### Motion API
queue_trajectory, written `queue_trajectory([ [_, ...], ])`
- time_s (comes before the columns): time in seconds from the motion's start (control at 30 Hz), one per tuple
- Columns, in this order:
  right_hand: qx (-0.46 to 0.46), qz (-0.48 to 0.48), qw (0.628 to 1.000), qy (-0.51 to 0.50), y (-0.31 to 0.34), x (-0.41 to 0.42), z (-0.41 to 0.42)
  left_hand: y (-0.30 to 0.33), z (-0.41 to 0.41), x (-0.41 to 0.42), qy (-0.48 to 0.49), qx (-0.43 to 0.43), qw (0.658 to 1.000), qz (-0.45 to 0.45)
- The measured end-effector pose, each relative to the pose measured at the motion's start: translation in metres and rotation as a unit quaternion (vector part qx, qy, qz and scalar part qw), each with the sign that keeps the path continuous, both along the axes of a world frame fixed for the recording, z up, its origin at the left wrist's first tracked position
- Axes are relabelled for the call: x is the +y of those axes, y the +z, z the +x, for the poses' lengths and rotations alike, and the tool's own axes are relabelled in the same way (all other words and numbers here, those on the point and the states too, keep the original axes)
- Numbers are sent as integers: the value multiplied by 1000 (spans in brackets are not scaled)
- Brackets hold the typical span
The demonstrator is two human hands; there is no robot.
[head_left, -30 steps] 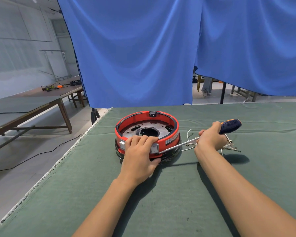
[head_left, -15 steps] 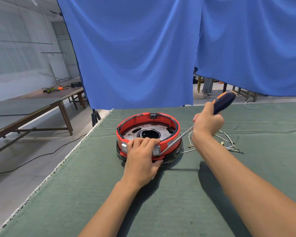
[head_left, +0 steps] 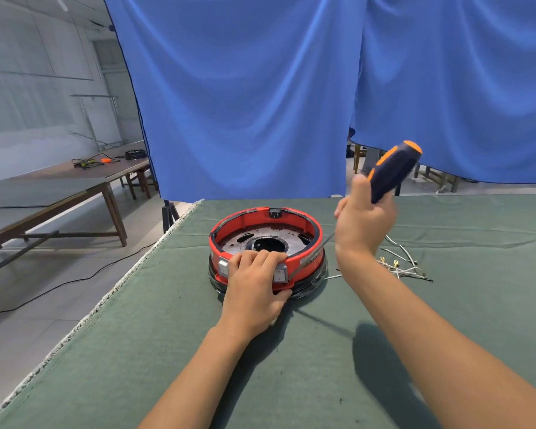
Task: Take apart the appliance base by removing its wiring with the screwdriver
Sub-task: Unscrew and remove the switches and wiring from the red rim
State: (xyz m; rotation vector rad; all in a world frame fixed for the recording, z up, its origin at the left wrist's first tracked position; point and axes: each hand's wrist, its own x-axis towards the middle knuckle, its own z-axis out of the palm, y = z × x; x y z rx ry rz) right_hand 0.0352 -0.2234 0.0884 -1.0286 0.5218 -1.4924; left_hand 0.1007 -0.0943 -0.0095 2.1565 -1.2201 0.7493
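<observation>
A round red appliance base (head_left: 310, 233) with a black lower ring and a metal plate inside stands on the green cloth table (head_left: 291, 382). My left hand (head_left: 254, 286) grips its near rim, fingers curled over the edge between two small switches. My right hand (head_left: 364, 224) holds the dark blue and orange screwdriver (head_left: 390, 171) raised, handle tilted up to the right. Its shaft slants down to the base's right near side, where the tip meets the red wall. A bundle of loose white wires (head_left: 399, 264) lies on the cloth to the right of the base.
A blue curtain (head_left: 291, 88) hangs just behind the table's far edge. The table's left edge (head_left: 106, 301) runs diagonally, with floor and a black cable below. Long wooden tables (head_left: 59, 187) with tools stand at the left.
My right hand has lifted the screwdriver handle from low and nearly flat to high and steep, with the tip staying at the base. My left hand has kept its grip on the rim.
</observation>
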Motion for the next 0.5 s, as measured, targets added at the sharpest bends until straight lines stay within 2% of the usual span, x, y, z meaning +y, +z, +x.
queue_trajectory([
  [0.1, 8, 133, 991, -18, -19, -31, 3, 0, 0, 0, -5, 8, 1000, -12],
  [0.27, 40, 322, 945, -49, -66, -55, 12, 0, -1, -2, -7, 11, 1000, -26],
  [0.37, 41, 366, 929, -40, -79, -47, 23, 0, -2, -4, -7, 16, 999, -34],
  [0.5, 54, 376, 925, -18, -78, -40, 30, 0, -1, -3, -11, 19, 999, -32],
])
